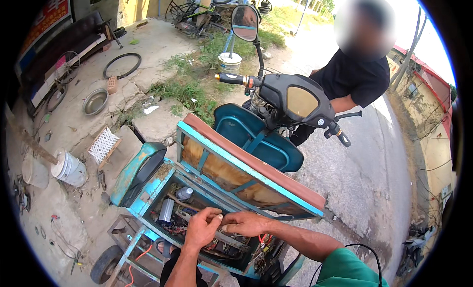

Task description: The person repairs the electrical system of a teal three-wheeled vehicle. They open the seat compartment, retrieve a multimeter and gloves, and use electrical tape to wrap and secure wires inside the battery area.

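A person's left hand (201, 229) and right hand (245, 223) nearly meet, fingers bent, over wiring (213, 246) inside an open turquoise storage box (140, 206), near center. Left forearm rises from the near edge; right slants in from the right. Any grip cannot be told.

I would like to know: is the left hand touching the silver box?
Apart. The head view shows a gap between the left hand and the silver box, which lies to its left.
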Demonstrator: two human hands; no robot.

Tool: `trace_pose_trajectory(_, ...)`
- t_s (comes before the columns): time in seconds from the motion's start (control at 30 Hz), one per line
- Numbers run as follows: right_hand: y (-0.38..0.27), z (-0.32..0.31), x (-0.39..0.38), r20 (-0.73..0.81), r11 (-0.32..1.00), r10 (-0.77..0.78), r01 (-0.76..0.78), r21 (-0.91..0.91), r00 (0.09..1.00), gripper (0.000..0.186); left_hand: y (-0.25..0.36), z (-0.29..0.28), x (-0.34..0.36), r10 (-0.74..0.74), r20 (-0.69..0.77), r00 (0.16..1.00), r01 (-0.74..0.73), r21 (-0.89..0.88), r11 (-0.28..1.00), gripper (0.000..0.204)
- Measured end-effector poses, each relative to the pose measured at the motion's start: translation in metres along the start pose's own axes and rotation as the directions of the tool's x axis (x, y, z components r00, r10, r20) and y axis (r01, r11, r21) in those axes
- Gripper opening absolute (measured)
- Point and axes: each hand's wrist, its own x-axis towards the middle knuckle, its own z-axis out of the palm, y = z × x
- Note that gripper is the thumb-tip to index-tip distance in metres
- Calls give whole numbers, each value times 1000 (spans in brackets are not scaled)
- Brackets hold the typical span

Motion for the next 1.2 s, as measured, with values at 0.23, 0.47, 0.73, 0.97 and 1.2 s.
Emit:
trace_pose_trajectory(0.23,-43,-85,-84,-85,864,-208,224,451,974,45,-6,-2,0,-48,-39,998,47,-47,998,26)
trace_pose_trajectory(0.47,-14,-161,-103,-698,175,-265,745,644,666,37,2,7,3,-61,-3,998,61,5,998,28)
trace_pose_trajectory(0.73,32,-182,-72,-813,49,91,813,580,574,31,-8,7,8,-43,2,999,43,-14,999,29)
trace_pose_trajectory(0.97,57,-195,-65,-832,54,101,832,553,546,28,-4,7,12,-42,16,999,41,20,999,30)
trace_pose_trajectory(1.2,53,-203,-67,-838,107,99,832,545,536,28,0,1,15,-62,21,998,61,61,996,30)
